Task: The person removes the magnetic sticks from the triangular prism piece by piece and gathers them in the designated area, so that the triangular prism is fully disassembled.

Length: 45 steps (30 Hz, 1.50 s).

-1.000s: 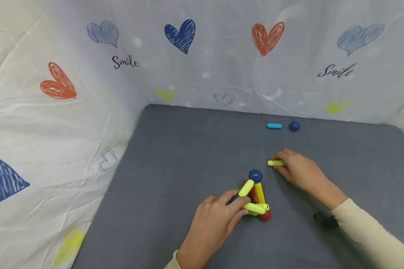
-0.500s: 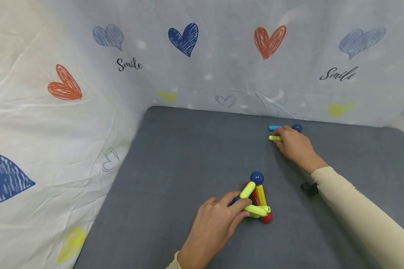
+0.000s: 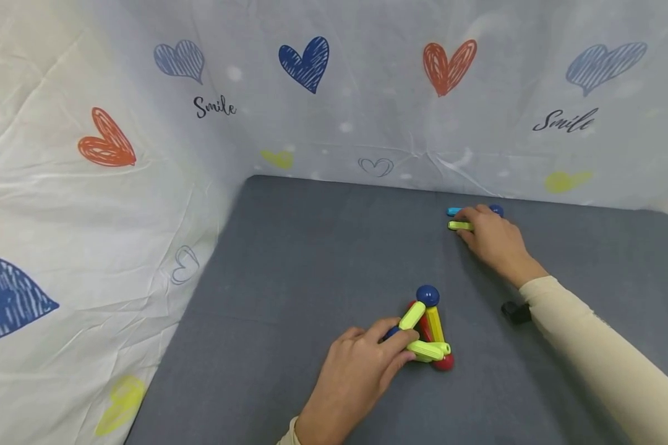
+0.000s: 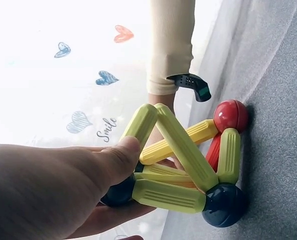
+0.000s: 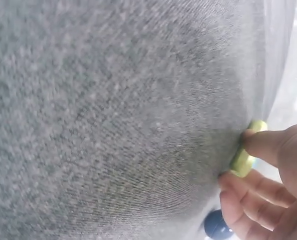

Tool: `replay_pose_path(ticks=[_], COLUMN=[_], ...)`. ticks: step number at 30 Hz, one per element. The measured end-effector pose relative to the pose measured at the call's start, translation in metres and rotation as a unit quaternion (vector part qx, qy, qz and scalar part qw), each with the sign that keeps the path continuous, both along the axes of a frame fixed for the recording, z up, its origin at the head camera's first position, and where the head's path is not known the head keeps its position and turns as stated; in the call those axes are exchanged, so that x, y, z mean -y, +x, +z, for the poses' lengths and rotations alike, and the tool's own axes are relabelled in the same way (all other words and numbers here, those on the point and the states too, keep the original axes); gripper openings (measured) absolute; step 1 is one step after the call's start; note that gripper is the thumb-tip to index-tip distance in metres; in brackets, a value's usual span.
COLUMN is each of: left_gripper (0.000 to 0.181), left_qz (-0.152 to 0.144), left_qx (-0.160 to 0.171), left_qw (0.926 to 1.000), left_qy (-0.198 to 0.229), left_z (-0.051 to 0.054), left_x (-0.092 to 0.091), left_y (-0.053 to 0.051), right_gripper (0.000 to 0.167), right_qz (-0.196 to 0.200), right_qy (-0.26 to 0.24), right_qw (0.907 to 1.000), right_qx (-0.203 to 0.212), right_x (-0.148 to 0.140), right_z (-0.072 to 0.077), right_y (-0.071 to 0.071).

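Note:
My left hand (image 3: 353, 368) grips a frame of magnetic sticks and balls resting on the grey table. In the left wrist view the thumb presses an upright lime stick (image 4: 141, 122), and the fingers lie by a dark blue ball (image 4: 119, 194). The frame also has a yellow stick (image 3: 435, 324), a red ball (image 3: 444, 363) and a blue ball (image 3: 428, 295) at its far corner. Farther back, my right hand (image 3: 495, 244) pinches a loose lime stick (image 3: 459, 225) between thumb and fingers, low at the tabletop; in the right wrist view this stick (image 5: 242, 162) is partly hidden by the thumb.
A light blue stick (image 3: 453, 211) lies just behind the right hand, partly covered by its fingers. Beside it sits a loose blue ball (image 3: 496, 210). White cloth (image 3: 378, 136) printed with hearts rises along the back and left table edges. A black band (image 3: 516, 313) hangs at the right sleeve.
My right hand has carried the lime stick away from me, to just in front of the light blue stick, and is nearly still over the last half second. The left hand keeps its hold.

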State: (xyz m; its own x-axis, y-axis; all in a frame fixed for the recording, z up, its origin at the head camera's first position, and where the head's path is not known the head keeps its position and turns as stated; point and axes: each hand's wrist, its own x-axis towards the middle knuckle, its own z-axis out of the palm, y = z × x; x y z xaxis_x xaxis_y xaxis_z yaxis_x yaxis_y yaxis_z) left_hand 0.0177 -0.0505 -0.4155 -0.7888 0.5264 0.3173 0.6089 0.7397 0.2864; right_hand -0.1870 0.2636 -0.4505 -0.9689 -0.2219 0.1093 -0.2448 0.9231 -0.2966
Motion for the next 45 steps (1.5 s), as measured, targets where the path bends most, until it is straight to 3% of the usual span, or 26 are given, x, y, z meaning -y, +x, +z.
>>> replay_pose_path(ticks=[4, 7, 16, 20, 25, 34, 39, 45], left_gripper=[0.030, 0.030, 0.029, 0.029, 0.029, 0.026, 0.027, 0.026], left_qz=[0.001, 0.003, -0.001, 0.000, -0.002, -0.003, -0.002, 0.002], left_qx=[-0.005, -0.003, 0.005, 0.003, -0.002, -0.005, 0.001, -0.006], left_qw=[1.0000, 1.0000, 0.9999, 0.9999, 0.9998, 0.9998, 0.9997, 0.9996], left_qy=[0.003, 0.005, 0.010, 0.011, 0.017, 0.018, 0.022, 0.026], left_z=[0.000, -0.001, 0.000, 0.000, -0.001, -0.002, -0.002, -0.002], left_x=[-0.001, -0.001, -0.001, -0.001, -0.001, -0.002, -0.002, -0.003], left_y=[0.000, 0.000, 0.001, 0.001, 0.002, 0.002, 0.003, 0.002], right_gripper=[0.036, 0.034, 0.025, 0.024, 0.033, 0.032, 0.032, 0.046], right_qz=[-0.009, 0.002, 0.045, 0.079, 0.130, 0.168, 0.172, 0.175], right_qy=[-0.002, -0.014, -0.046, -0.072, -0.092, -0.074, -0.076, -0.064], right_qw=[0.9993, 0.9983, 0.9947, 0.9899, 0.9814, 0.9744, 0.9732, 0.9714], right_qx=[-0.037, -0.056, -0.081, -0.093, -0.107, -0.130, -0.132, -0.148], right_x=[0.001, 0.007, 0.034, 0.044, 0.055, 0.068, 0.070, 0.075], right_z=[0.011, 0.023, 0.061, 0.067, 0.062, 0.049, 0.046, 0.043], right_y=[0.014, 0.033, 0.120, 0.154, 0.187, 0.213, 0.218, 0.217])
